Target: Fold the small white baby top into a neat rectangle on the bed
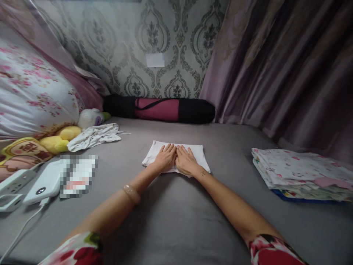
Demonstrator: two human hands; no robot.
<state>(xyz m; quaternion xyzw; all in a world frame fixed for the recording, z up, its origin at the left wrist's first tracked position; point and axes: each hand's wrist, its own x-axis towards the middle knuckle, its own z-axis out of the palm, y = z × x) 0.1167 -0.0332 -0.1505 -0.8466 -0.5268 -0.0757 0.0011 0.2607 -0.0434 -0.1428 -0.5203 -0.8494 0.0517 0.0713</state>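
A folded white cloth [197, 150] lies flat on the grey bed sheet [165, 213], straight ahead of me. Pressed on its middle, palm down, is my left hand [166, 157], its fingers stretched out. Right beside it, my right hand [185, 160] also lies flat on the cloth with extended fingers. The two hands meet or nearly touch at the thumb side. Neither grips the fabric. Part of the cloth's near edge is hidden under the palms and wrists.
At right sits a stack of folded patterned fabrics [300, 169]. On the left are a crumpled white cloth [95, 137], yellow plush toys [56, 141], a white power bank [45, 182] with a cable, and a power strip [15, 182]. A black and maroon rolled bag [158, 109] lies along the wall.
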